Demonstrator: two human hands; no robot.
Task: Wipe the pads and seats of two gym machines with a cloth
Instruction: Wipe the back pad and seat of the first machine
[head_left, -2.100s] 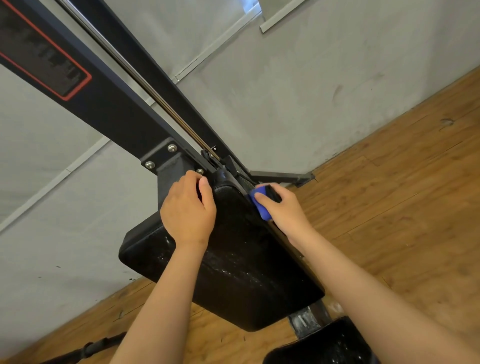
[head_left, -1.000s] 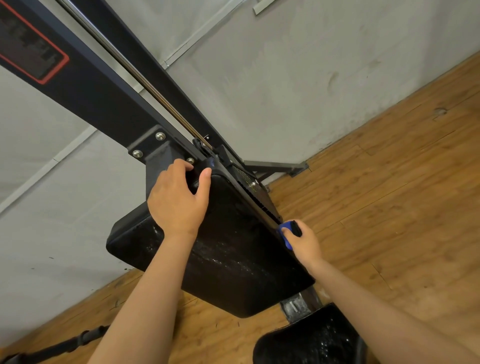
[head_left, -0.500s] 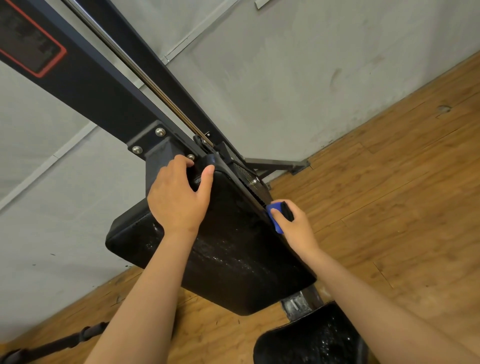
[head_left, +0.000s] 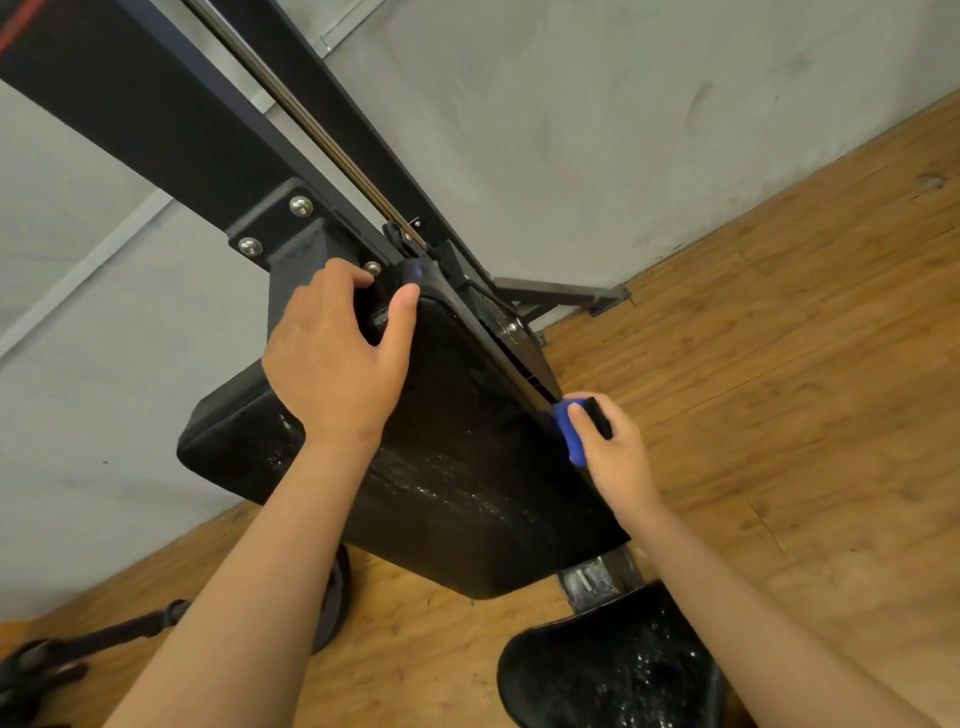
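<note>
Looks like the step in hand is the edge wipe on the back pad of this machine. The blue cloth is bunched up in the right hand, grip clamped round it. It's pressed against the pad's right-hand edge, roughly halfway down, right where the padding meets the slotted frame rail. A dark bit is seen under the fingers next to the blue; what it is can't be told. The pad is steadied by the left hand, grip closed over the top corner. The fingers are hooked behind and the thumb is laid on the front face, just below the bolted bracket.

The pad's face is speckled with wet shine lower down, so the front is judged to be done, or at least dampened. The seat, just past the pad's lower end, is glistening too, with nothing touching it.

For the next move, a run of the cloth along that edge is probably called for. Pressure would need to be held sideways into the seam so the cloth isn't snagged on the slots. The left edge and the patch hidden under the left hand would need covering too, so that grip would have to be shifted. No second machine is seen here, so a fair chunk of the job is reckoned to be left.
</note>
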